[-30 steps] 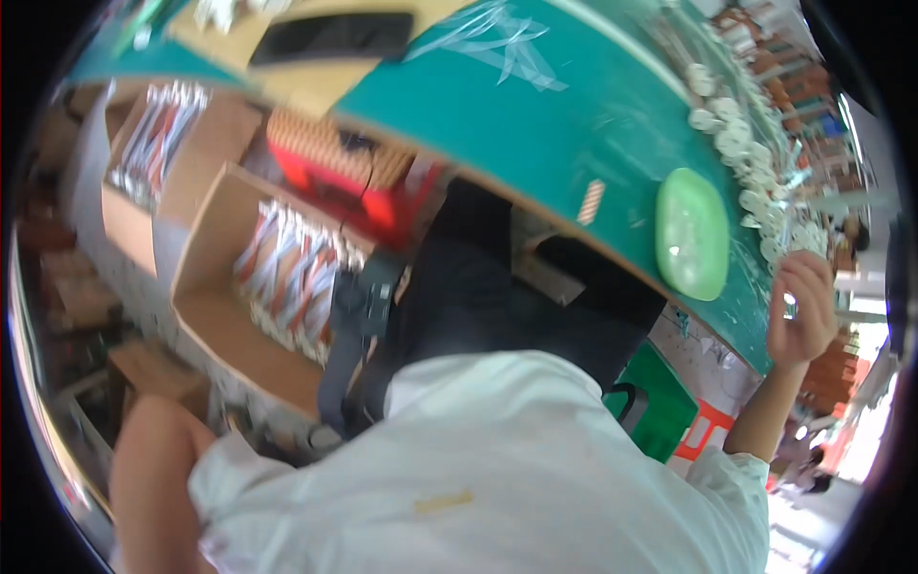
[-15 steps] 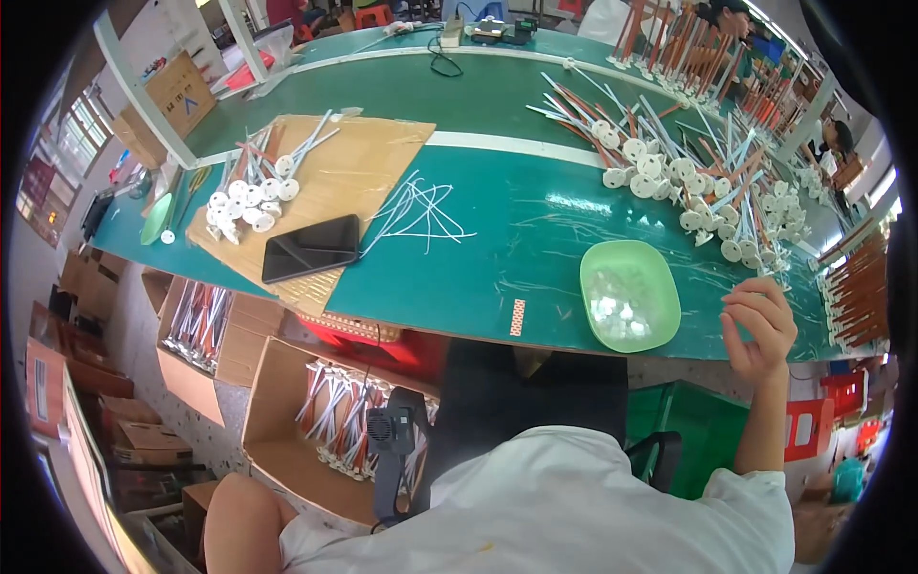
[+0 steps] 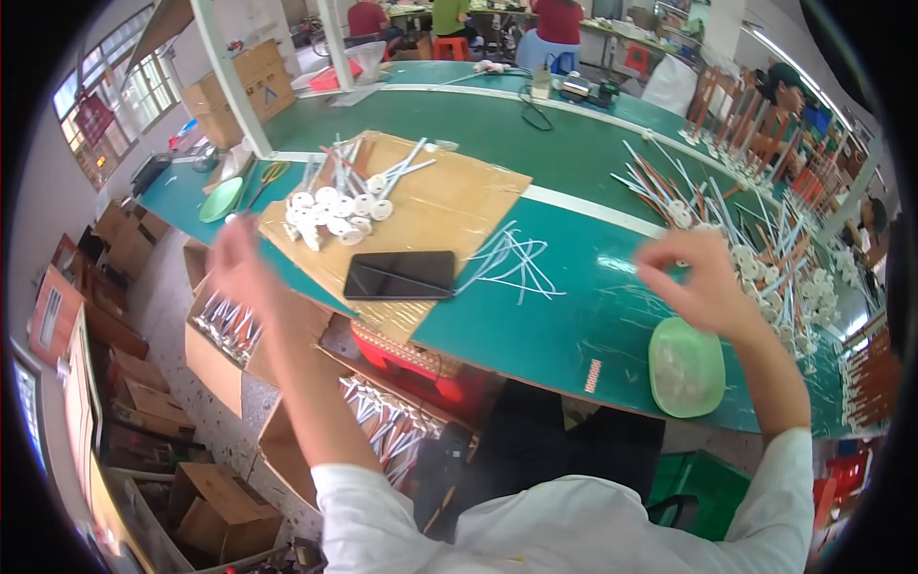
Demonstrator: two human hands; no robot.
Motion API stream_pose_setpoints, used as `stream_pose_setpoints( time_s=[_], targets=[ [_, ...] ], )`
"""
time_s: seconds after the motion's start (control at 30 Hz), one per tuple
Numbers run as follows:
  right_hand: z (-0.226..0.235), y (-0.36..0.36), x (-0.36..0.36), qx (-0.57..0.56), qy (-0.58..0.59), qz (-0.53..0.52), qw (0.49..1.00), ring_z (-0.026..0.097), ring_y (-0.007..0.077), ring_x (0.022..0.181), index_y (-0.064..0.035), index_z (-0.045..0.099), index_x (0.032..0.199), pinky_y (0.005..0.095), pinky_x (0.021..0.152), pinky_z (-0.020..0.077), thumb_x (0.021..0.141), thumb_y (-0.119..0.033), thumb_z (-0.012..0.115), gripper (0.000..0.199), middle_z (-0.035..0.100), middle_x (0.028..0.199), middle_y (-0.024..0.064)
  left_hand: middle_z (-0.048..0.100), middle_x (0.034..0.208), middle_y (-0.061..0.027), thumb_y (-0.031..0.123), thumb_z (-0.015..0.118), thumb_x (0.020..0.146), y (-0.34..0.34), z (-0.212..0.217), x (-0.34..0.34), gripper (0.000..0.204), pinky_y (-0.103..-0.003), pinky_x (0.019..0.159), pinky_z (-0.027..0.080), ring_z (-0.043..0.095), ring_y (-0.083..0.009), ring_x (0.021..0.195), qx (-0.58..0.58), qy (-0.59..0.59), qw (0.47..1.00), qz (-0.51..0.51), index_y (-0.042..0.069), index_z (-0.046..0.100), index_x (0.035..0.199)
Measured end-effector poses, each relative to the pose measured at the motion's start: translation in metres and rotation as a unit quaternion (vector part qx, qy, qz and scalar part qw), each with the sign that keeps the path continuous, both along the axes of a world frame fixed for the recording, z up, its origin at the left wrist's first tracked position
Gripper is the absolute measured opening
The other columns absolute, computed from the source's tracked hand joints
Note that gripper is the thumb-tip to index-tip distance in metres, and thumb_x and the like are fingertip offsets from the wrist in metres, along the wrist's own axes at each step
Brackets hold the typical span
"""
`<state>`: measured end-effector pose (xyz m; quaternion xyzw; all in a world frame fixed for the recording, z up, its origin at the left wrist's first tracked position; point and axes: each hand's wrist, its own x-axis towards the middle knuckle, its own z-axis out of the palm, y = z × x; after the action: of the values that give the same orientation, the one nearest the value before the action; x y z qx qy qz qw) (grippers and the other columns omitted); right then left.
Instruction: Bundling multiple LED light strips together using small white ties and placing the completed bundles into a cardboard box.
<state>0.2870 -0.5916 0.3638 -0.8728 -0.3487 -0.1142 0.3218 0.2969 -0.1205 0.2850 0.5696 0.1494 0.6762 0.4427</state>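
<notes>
Loose white wires [image 3: 512,263] lie fanned on the green bench [image 3: 574,316], at about 9 o'clock from the right hand [image 3: 703,282] and well apart from it; nothing looks picked up yet. Finished-looking white discs with leads [image 3: 335,206] heaped on cardboard [image 3: 459,196] at 11 o'clock, a larger heap [image 3: 765,258] at 2 o'clock, so probably mid-batch. Right hand raised, fingers curled and pinched, seemingly empty, though hard to tell. Left hand [image 3: 239,268] raised, blurred, apparently open, near the phone [image 3: 400,275]. Green dish [image 3: 686,366] just below the right hand.
</notes>
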Motion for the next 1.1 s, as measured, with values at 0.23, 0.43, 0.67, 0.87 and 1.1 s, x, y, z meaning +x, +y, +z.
stream_pose_setpoints(
  time_s=[0.23, 0.43, 0.67, 0.87, 1.1],
  targets=[
    [-0.026, 0.276, 0.184, -0.12, -0.05, 0.035, 0.991, 0.069, 0.0307, 0.076, -0.0048, 0.072, 0.081, 0.0373, 0.071, 0.0545, 0.071, -0.031, 0.068, 0.029, 0.069, 0.081, 0.0177, 0.071, 0.076, -0.0117, 0.018, 0.069, 0.078, 0.062, -0.08, 0.062, 0.022, -0.031, 0.068, 0.052, 0.067, -0.0186, 0.069, -0.062, 0.207, 0.971, 0.102, -0.004, 0.071, 0.083],
    [-0.042, 0.424, 0.208, -0.225, 0.04, -0.019, 0.973, 0.064, 0.0294, 0.106, -0.012, 0.069, 0.112, 0.0386, 0.089, 0.0514, 0.079, -0.044, 0.06, 0.047, 0.067, 0.114, 0.0134, 0.066, 0.077, -0.0116, 0.016, 0.069, 0.071, 0.056, -0.075, 0.067, 0.021, -0.036, 0.072, 0.05, 0.065, -0.0251, 0.074, -0.115, 0.218, 0.963, 0.11, 0.0, 0.061, 0.082],
    [-0.053, 0.497, 0.222, -0.333, 0.146, -0.03, 0.931, 0.06, 0.023, 0.115, -0.0144, 0.066, 0.12, 0.036, 0.092, 0.049, 0.082, -0.06, 0.055, 0.06, 0.061, 0.127, 0.0086, 0.062, 0.087, -0.0145, 0.013, 0.065, 0.079, 0.067, -0.085, 0.07, 0.027, -0.036, 0.073, 0.049, 0.063, -0.0267, 0.078, 0.02, 0.229, 0.962, 0.148, -0.002, 0.049, 0.095],
    [-0.071, 0.488, 0.249, -0.266, 0.196, 0.007, 0.944, 0.065, 0.0227, 0.103, -0.0129, 0.068, 0.114, 0.0358, 0.085, 0.0512, 0.076, -0.036, 0.065, 0.044, 0.066, 0.116, 0.0088, 0.054, 0.125, -0.0249, 0.035, 0.046, 0.096, 0.05, -0.074, 0.07, 0.053, -0.043, 0.1, 0.034, 0.046, -0.0379, 0.117, 0.091, 0.316, 0.944, 0.018, -0.003, 0.045, 0.132],
    [-0.087, 0.463, 0.291, 0.041, 0.521, 0.093, 0.847, 0.063, 0.0198, 0.059, -0.0079, 0.062, 0.083, 0.0372, 0.054, 0.0508, 0.08, -0.013, 0.063, 0.006, 0.064, 0.075, 0.0058, 0.055, 0.126, -0.024, 0.039, 0.032, 0.101, 0.057, -0.078, 0.067, 0.053, -0.044, 0.099, 0.035, 0.049, -0.0403, 0.115, 0.112, 0.323, 0.939, 0.03, 0.0, 0.046, 0.133]
  ],
)
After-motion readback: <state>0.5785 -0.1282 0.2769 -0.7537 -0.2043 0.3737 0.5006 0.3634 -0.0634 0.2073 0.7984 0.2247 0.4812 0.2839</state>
